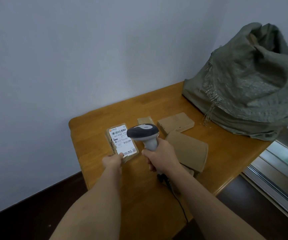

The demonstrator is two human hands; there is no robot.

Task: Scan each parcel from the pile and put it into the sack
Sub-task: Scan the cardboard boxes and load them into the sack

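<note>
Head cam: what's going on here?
A person is scanning parcels at a wooden table. The left hand pinches the near end of a labelled parcel, label up, while the right hand grips a handheld barcode scanner aimed toward that label. Three more brown parcels lie on the table to the right. The green woven sack stands open at the far right corner.
</note>
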